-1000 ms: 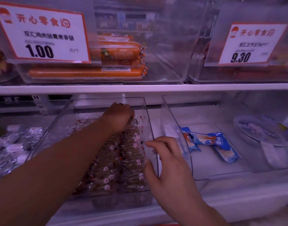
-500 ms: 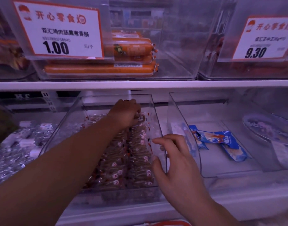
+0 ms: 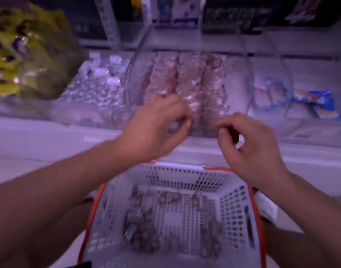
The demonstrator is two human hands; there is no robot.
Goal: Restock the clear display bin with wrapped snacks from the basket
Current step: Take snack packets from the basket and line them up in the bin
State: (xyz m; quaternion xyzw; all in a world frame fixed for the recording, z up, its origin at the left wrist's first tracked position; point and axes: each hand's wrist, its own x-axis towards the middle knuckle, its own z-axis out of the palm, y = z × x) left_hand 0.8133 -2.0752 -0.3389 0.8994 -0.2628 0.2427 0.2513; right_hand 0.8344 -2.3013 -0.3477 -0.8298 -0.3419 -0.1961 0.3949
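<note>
White shelf ledge under dim purplish light; dark upper shelving behind, blurred

1 head camera looks steeply down (close in) over basket and shelf.

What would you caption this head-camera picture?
Both hands hover empty between the white basket of wrapped snacks and the stocked clear bin.

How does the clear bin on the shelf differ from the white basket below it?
The bin has see-through solid walls; the basket is white lattice with an orange rim. The bin holds tidy packed rows of snacks; the basket holds few, scattered loosely. Both hold the same wrapped snacks.
</note>
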